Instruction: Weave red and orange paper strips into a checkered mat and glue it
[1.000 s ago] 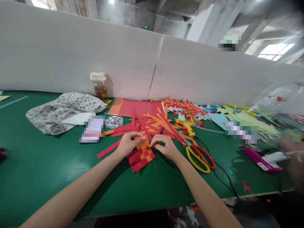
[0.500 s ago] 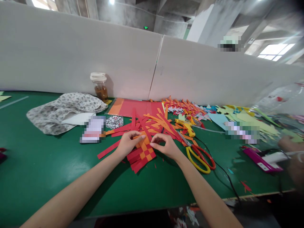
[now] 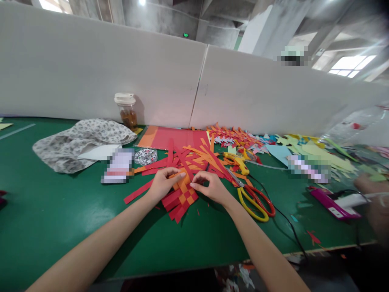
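Between my hands is a woven piece of red and orange paper strips [image 3: 186, 195], its checkered part facing up and loose red ends fanning toward me. My left hand [image 3: 164, 183] grips its upper left edge, thumb lying over the orange strips. At the right edge, the thumb and forefinger of my right hand [image 3: 209, 185] are pinched together on the weave. A heap of loose red and orange paper strips [image 3: 197, 158] lies just beyond. Scissors with one yellow and one red handle [image 3: 253, 202] rest right of my right hand.
A yellow glue gun [image 3: 240, 163] with a black cord lies behind the scissors. Patterned cloth [image 3: 69, 144], a lidded drink cup [image 3: 127, 111] and a blurred-out phone-like item [image 3: 118, 166] stand left. A magenta power strip [image 3: 332, 205] lies right, near another person's blurred hand [image 3: 375, 194].
The woven paper has turned slightly, its loose red ends shifting and spreading a little. Both hands keep nearly the same place and grip.
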{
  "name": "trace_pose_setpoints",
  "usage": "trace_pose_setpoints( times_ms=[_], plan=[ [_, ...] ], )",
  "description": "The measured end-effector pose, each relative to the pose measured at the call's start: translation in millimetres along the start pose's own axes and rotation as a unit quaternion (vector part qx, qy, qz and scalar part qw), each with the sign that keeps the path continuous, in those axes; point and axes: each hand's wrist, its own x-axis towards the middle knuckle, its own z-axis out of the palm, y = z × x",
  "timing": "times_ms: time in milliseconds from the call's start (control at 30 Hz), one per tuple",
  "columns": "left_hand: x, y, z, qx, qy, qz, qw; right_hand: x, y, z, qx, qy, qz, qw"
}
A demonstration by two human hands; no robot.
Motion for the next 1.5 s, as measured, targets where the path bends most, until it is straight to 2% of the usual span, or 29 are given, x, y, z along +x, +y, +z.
trace_pose_setpoints(
  times_ms=[167, 367, 600, 900, 1000, 1133, 1200, 1333, 1500],
  plan=[
    [0, -1, -0.4, -0.008, -0.001, -0.006, 1.0, 0, 0, 0, 0.008, 0.007, 0.008, 1.0],
    [1, -2, -0.5, 0.004, 0.002, 0.003, 1.0, -1, 0, 3, 0.031, -0.013, 0.027, 0.999],
    [-1, 4, 0.4, 0.007, 0.01, 0.007, 1.0, -1, -2, 3, 0.041, 0.002, 0.043, 0.998],
    [-2, 5, 2.8, -0.036, -0.009, 0.003, 0.999, 0, 2, 4, 0.071, -0.007, 0.066, 0.995],
    [-1, 6, 3.3, -0.063, 0.009, -0.01, 0.998, 1, 7, 3, 0.094, 0.057, 0.079, 0.991],
    [1, 2, 2.3, -0.055, 0.052, -0.061, 0.995, 5, 13, -1, 0.14, 0.153, 0.109, 0.972],
    [1, -1, 1.8, -0.046, 0.064, -0.076, 0.994, 6, 14, -1, 0.16, 0.161, 0.123, 0.966],
    [2, -2, 2.1, -0.077, 0.041, -0.069, 0.994, 7, 18, -1, 0.163, 0.158, 0.127, 0.966],
    [2, 3, 1.5, -0.102, 0.06, -0.084, 0.989, 6, 20, -2, 0.149, 0.173, 0.125, 0.966]
  ],
)
